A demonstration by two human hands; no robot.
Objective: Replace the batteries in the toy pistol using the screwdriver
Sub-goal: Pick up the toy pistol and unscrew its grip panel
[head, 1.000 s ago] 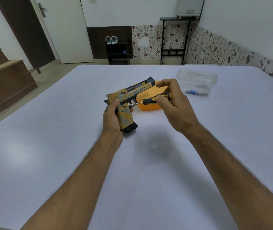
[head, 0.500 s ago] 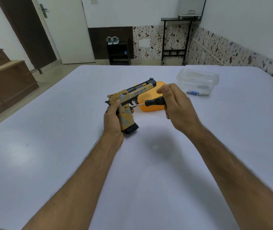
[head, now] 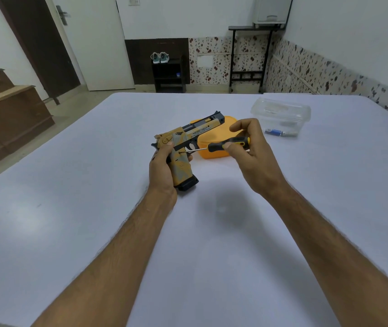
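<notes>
My left hand (head: 162, 169) grips the handle of a tan, grey and black toy pistol (head: 189, 135), holding it above the white table (head: 94, 208) with the barrel pointing away to the right. My right hand (head: 250, 156) pinches the black and yellow handle of a small screwdriver (head: 226, 143). Its thin metal shaft runs left and its tip touches a spot at the top of the pistol's grip. A blue battery (head: 273, 132) lies on the table to the right, beside a clear box.
An orange plastic lid or container (head: 214, 153) lies just behind the pistol and under the screwdriver. A clear plastic box (head: 281, 113) stands at the back right. A brown cabinet (head: 6, 119) is off the table's left side.
My right hand's fingers have shifted on the screwdriver handle, which has rolled so its yellow stripe shows again. The tip stays on the same spot of the grip. My left hand holds still.
</notes>
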